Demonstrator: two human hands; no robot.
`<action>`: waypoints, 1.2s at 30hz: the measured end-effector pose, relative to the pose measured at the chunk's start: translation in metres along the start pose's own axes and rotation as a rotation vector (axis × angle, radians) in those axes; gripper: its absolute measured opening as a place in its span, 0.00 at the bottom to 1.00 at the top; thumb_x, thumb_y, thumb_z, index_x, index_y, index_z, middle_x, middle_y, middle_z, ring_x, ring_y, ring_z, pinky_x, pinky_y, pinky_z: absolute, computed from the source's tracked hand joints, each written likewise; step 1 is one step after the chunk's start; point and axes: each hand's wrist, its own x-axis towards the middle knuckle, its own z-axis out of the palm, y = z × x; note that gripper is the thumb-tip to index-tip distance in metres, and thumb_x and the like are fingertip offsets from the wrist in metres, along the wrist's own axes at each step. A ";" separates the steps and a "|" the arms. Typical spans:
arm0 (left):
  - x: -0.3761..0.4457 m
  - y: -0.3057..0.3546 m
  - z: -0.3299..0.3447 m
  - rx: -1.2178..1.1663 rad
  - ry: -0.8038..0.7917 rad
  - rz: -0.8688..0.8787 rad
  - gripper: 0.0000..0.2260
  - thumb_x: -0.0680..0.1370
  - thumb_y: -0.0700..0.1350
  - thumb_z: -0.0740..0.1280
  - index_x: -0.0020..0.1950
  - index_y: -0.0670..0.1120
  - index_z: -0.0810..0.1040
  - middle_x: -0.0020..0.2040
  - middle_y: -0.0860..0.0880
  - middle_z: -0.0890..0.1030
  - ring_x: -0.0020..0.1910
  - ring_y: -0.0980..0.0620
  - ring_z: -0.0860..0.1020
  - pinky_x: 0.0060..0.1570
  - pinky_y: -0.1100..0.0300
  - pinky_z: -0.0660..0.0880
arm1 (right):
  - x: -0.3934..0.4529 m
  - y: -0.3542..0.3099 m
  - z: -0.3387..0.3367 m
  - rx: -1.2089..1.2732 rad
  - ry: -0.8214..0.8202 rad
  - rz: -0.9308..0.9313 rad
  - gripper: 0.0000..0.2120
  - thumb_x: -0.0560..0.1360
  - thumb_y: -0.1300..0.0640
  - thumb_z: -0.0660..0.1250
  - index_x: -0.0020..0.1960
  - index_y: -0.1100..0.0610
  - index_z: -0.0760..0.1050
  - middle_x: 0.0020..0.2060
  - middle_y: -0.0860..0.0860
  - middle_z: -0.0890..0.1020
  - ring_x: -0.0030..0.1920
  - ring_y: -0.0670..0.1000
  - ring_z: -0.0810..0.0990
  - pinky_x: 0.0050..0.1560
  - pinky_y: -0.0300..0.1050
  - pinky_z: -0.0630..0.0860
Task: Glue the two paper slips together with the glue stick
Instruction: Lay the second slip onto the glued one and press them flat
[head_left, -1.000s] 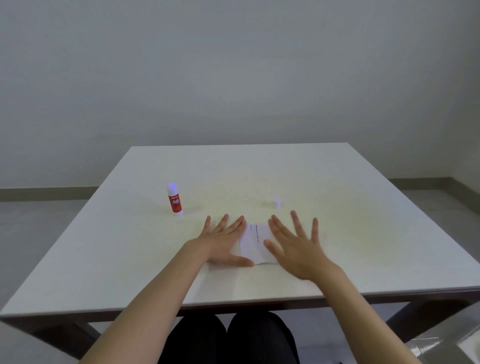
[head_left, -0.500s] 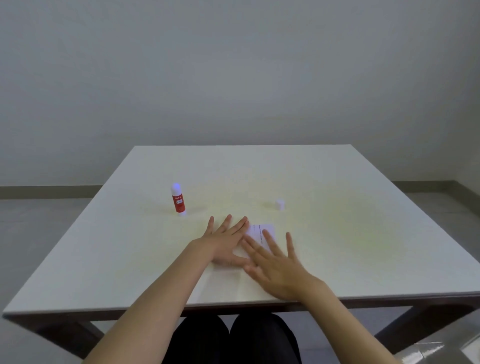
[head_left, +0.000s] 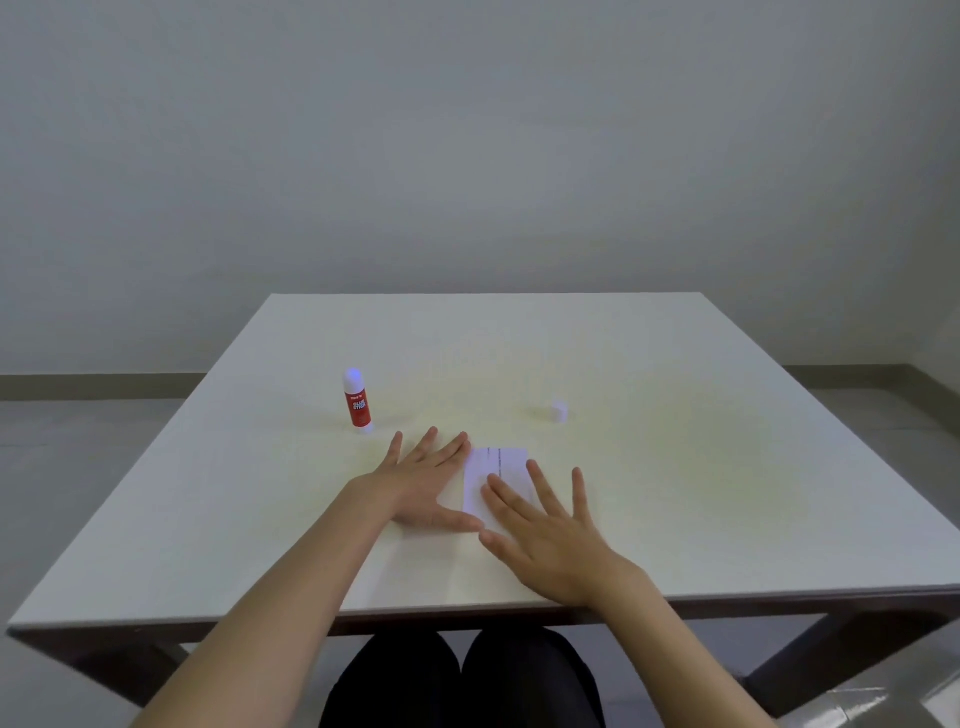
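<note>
A: We log the white table (head_left: 675, 519) from its left side first. The glue stick (head_left: 357, 399) stands upright, red body, white base, its top bare and bluish-white. It sits left of the paper and farther from us, well clear of it.

B: Agreed. Next we note the left hand (head_left: 423, 486): flat, palm down on the table, fingers spread and pointing away from us. It grips nothing. Its index fingertip reaches the left far corner of the paper and its thumb lies along the table toward the paper's near left edge.

A: The paper (head_left: 496, 467) lies flat, a white rectangle with a dark printed line running across it near the far end. We cannot tell whether it is one slip or two stacked; only one outline shows.

B: Then the right hand (head_left: 550, 540): also flat and spread wide, palm down, grasping nothing. Its index and middle fingers rest on the near half of the paper, the outer fingers on bare table right of it.

A: Last, right of the paper and farther back, the small white cap (head_left: 559, 410) stands alone, apart from the paper and from the glue stick.
</note>
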 end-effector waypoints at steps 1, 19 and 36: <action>-0.002 -0.002 0.002 -0.002 0.007 -0.002 0.49 0.69 0.73 0.56 0.76 0.50 0.34 0.77 0.56 0.34 0.76 0.50 0.32 0.71 0.41 0.31 | 0.003 -0.004 -0.002 0.007 -0.007 -0.009 0.31 0.77 0.35 0.37 0.77 0.46 0.38 0.76 0.39 0.39 0.75 0.52 0.29 0.67 0.64 0.24; -0.030 -0.036 0.021 -0.063 0.125 -0.015 0.44 0.68 0.74 0.55 0.76 0.59 0.38 0.77 0.59 0.35 0.75 0.53 0.32 0.70 0.42 0.29 | 0.007 -0.034 -0.001 0.037 0.050 -0.111 0.30 0.78 0.37 0.39 0.77 0.47 0.41 0.77 0.41 0.43 0.77 0.50 0.36 0.69 0.64 0.24; -0.027 -0.031 0.024 -0.112 0.101 -0.058 0.45 0.67 0.74 0.57 0.76 0.60 0.39 0.77 0.56 0.34 0.75 0.50 0.30 0.70 0.41 0.28 | 0.041 -0.014 -0.001 -0.007 0.052 -0.008 0.30 0.77 0.36 0.36 0.76 0.44 0.37 0.76 0.36 0.40 0.76 0.53 0.32 0.69 0.63 0.25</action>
